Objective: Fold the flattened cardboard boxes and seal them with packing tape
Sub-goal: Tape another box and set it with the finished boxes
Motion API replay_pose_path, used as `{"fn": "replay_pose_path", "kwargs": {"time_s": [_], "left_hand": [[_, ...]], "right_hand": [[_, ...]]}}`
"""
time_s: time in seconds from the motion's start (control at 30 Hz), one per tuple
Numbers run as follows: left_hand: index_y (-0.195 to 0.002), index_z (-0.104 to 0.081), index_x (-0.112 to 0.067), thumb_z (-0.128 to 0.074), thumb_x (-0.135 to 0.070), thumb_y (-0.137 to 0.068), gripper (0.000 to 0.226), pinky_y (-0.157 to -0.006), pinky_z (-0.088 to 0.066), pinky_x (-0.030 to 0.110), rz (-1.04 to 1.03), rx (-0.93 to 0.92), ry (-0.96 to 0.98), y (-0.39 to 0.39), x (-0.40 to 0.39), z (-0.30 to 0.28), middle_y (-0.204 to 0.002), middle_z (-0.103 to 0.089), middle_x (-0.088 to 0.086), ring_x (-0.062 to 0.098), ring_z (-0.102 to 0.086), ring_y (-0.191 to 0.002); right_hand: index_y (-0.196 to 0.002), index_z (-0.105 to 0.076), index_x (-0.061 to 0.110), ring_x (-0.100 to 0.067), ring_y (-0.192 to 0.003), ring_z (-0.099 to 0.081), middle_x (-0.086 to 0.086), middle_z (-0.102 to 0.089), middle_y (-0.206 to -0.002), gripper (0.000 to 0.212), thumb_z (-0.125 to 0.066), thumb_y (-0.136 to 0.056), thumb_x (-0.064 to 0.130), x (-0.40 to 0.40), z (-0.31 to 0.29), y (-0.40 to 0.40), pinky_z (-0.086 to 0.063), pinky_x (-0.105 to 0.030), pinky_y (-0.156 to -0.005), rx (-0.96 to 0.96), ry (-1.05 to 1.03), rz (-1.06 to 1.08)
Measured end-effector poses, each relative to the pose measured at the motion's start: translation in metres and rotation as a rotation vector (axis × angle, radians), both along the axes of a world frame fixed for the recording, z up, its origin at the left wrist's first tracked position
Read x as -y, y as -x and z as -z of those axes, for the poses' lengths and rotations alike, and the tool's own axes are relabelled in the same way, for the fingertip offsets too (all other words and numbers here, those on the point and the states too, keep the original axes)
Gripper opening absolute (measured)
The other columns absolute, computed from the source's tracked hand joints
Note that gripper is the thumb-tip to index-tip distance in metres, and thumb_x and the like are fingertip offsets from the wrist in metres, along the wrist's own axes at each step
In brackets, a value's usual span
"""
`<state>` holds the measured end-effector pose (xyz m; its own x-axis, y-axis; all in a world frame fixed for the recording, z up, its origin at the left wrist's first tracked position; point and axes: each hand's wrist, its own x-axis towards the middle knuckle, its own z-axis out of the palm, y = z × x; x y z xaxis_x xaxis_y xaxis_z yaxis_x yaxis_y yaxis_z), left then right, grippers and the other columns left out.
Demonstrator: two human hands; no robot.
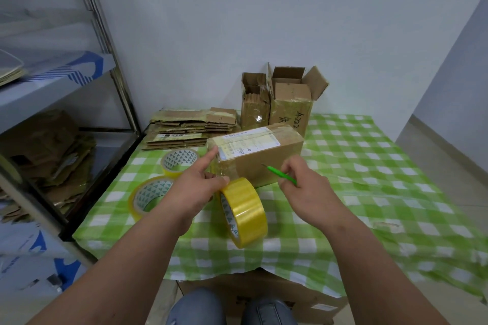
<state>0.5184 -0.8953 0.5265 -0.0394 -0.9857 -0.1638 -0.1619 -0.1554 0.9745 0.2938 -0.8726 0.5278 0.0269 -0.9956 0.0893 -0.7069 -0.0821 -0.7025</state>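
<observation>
A closed cardboard box (266, 158) with a white shipping label lies on the green checked table. My left hand (195, 187) has its forefinger pressed on the box's near left corner and its thumb on a yellow tape roll (244, 211) that stands on edge in front of the box. A strip of clear tape runs from the roll up onto the box end. My right hand (306, 185) grips a slim green cutter (280, 174), its tip pointing at the box's front face.
Two more tape rolls (179, 162) (149, 196) lie flat to the left. A stack of flattened boxes (190, 128) sits at the back left, two open boxes (287, 99) behind. A metal shelf (66, 103) stands on the left. The tablecloth (369, 166) spreads right.
</observation>
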Motion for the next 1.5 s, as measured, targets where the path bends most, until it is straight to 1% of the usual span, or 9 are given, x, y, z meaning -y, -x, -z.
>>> {"fn": "replay_pose_path", "kwargs": {"time_s": [0.13,0.23,0.4,0.5,0.7,0.9,1.1,1.33,1.5], "left_hand": [[-0.145,-0.039,-0.048,-0.07,-0.013,-0.089,0.074,-0.066,-0.046,0.023,0.005,0.024,0.015,0.001,-0.003,-0.003,-0.089,-0.07,0.002,0.006,-0.069,-0.074],[-0.146,-0.038,-0.047,-0.07,-0.013,-0.089,0.075,-0.067,-0.045,0.024,0.015,0.033,0.019,0.001,-0.004,-0.004,-0.087,-0.066,0.002,0.009,-0.065,-0.078],[-0.147,-0.038,-0.045,-0.071,-0.012,-0.088,0.075,-0.065,-0.044,0.021,0.033,0.032,0.025,-0.001,-0.004,-0.004,-0.084,-0.062,0.001,0.003,-0.063,-0.07],[-0.147,-0.038,-0.044,-0.071,-0.012,-0.088,0.075,-0.064,-0.044,0.019,0.039,0.017,0.029,-0.001,-0.003,-0.004,-0.081,-0.061,0.0,0.0,-0.061,-0.065],[-0.147,-0.038,-0.044,-0.072,-0.012,-0.087,0.076,-0.058,-0.044,0.013,0.038,0.021,0.035,-0.002,-0.001,-0.002,-0.081,-0.061,-0.001,-0.005,-0.061,-0.06],[-0.147,-0.037,-0.044,-0.072,-0.013,-0.087,0.076,-0.061,-0.045,0.017,0.031,0.022,0.022,-0.002,0.002,-0.002,-0.085,-0.063,0.002,0.0,-0.062,-0.065],[-0.148,-0.038,-0.039,-0.071,-0.008,-0.088,0.076,-0.05,-0.044,0.009,0.036,-0.001,0.016,-0.002,0.003,0.0,-0.081,-0.063,0.002,-0.004,-0.061,-0.057],[-0.146,-0.037,-0.047,-0.073,-0.016,-0.087,0.076,-0.065,-0.044,0.022,0.046,0.044,0.016,-0.006,0.005,0.001,-0.084,-0.064,0.002,-0.002,-0.062,-0.061],[-0.144,-0.038,-0.052,-0.073,-0.017,-0.087,0.075,-0.072,-0.044,0.026,0.039,0.035,0.002,-0.007,0.007,0.002,-0.096,-0.072,0.005,0.003,-0.069,-0.076]], "right_hand": [[-0.088,-0.046,0.042,-0.011,-0.086,-0.051,0.013,-0.059,-0.075,0.018,-0.054,-0.097,0.029,0.006,-0.017,-0.018,-0.039,-0.036,-0.088,-0.064,0.009,-0.147],[-0.088,-0.05,0.04,-0.004,-0.085,-0.052,0.017,-0.06,-0.078,0.016,-0.057,-0.096,0.027,0.01,-0.027,-0.028,-0.029,-0.032,-0.093,-0.132,0.043,-0.197],[-0.089,-0.054,0.038,-0.014,-0.09,-0.054,0.019,-0.054,-0.072,0.017,-0.055,-0.095,0.022,0.02,-0.042,-0.038,-0.035,-0.039,-0.1,-0.224,0.036,-0.211],[-0.09,-0.056,0.039,-0.016,-0.098,-0.053,0.018,-0.056,-0.076,0.017,-0.055,-0.096,0.023,0.025,-0.044,-0.04,-0.032,-0.038,-0.103,-0.256,0.025,-0.22],[-0.092,-0.06,0.038,-0.016,-0.102,-0.046,0.019,-0.055,-0.079,0.013,-0.058,-0.096,0.026,0.03,-0.042,-0.04,-0.032,-0.036,-0.103,-0.27,0.016,-0.209],[-0.094,-0.061,0.04,-0.023,-0.106,-0.039,0.012,-0.059,-0.087,0.014,-0.056,-0.097,0.028,0.033,-0.039,-0.042,-0.035,-0.037,-0.099,-0.257,0.015,-0.204],[-0.089,-0.054,0.039,-0.017,-0.103,-0.056,0.012,-0.061,-0.089,0.012,-0.055,-0.097,0.03,0.037,-0.037,-0.048,-0.028,-0.039,-0.104,-0.38,0.069,-0.236],[-0.089,-0.055,0.039,-0.016,-0.092,-0.056,0.01,-0.064,-0.091,0.014,-0.054,-0.096,0.027,0.044,-0.034,-0.037,-0.022,-0.037,-0.097,-0.495,0.138,-0.217],[-0.094,-0.061,0.037,-0.015,-0.1,-0.057,0.009,-0.066,-0.101,0.012,-0.055,-0.095,0.026,0.043,-0.017,-0.017,-0.023,-0.038,-0.098,-0.458,0.12,-0.128]]}}
